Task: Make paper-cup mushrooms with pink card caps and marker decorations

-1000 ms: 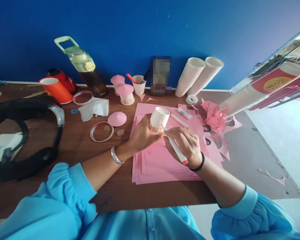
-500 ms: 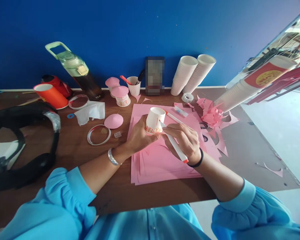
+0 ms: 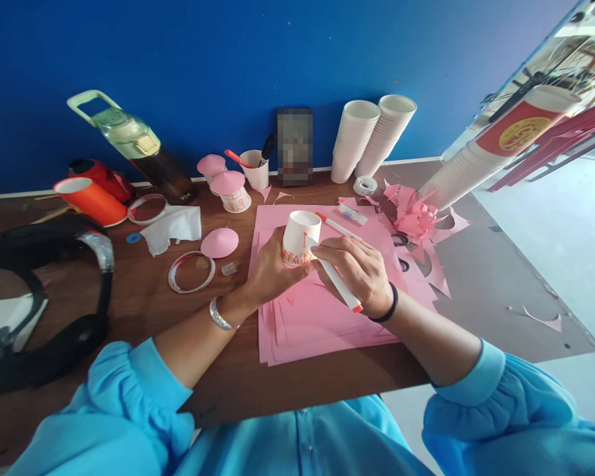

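My left hand [image 3: 274, 270] is wrapped round a small white paper cup [image 3: 301, 228], held with its narrower end up. Red and orange drawings run round the cup's lower rim, and a short red line marks its side. My right hand [image 3: 357, 270] grips a white marker [image 3: 338, 284] with a red end; its tip is at the cup's side. Beneath both hands lie stacked pink sheets [image 3: 317, 324]. The marker's red cap [image 3: 320, 217] side shows on another white pen [image 3: 338, 225] lying on the sheets.
Two decorated cups with pink cone tops [image 3: 228, 182], a pen cup [image 3: 255, 175], a phone [image 3: 295, 147] and stacked cups [image 3: 354, 142] stand near the wall. Left are a bottle [image 3: 139, 149], tape rings [image 3: 192, 272] and a black neckband [image 3: 96, 324]. Scissors [image 3: 402, 264] and pink scraps [image 3: 416, 218] lie right.
The red line on the cup now has a short stroke to the side at its top. The whole view has shifted slightly; both hands keep their holds.
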Motion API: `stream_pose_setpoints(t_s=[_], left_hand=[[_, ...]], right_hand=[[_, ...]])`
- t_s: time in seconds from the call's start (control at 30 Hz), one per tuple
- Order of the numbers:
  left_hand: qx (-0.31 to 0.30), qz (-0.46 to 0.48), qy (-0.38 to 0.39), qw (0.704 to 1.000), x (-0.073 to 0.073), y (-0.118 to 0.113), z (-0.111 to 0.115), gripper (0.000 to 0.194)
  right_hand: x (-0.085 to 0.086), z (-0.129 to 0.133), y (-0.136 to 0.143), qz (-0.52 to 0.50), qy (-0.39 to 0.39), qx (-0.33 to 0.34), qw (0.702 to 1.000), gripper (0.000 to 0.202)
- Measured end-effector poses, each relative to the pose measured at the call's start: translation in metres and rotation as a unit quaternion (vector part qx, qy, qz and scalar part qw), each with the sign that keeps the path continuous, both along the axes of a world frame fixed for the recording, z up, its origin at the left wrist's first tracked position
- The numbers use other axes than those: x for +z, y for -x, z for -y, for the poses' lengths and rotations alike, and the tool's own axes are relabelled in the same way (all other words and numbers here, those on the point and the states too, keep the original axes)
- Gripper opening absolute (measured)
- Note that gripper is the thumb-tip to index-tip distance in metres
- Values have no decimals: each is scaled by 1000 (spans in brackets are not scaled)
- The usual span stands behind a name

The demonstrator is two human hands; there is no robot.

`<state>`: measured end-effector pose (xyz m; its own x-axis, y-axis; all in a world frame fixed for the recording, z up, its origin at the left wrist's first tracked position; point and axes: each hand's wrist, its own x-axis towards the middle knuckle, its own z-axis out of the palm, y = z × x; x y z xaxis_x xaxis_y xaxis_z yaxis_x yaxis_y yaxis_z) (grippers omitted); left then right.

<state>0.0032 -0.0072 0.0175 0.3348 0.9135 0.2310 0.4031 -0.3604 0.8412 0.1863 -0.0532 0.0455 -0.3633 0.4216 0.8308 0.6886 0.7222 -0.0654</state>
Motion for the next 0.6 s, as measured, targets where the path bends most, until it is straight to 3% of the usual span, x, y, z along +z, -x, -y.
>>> stream_pose_setpoints(t_s=[0.2,0.6], left_hand=[[-26,9,12,1000,3,1,-1,35],[-29,36,10,999,-10,6,-5,55]], right_hand=[[2,1,-3,-5,8,5,1000,23],[2,0,-8,-15,22,-11,1000,18]])
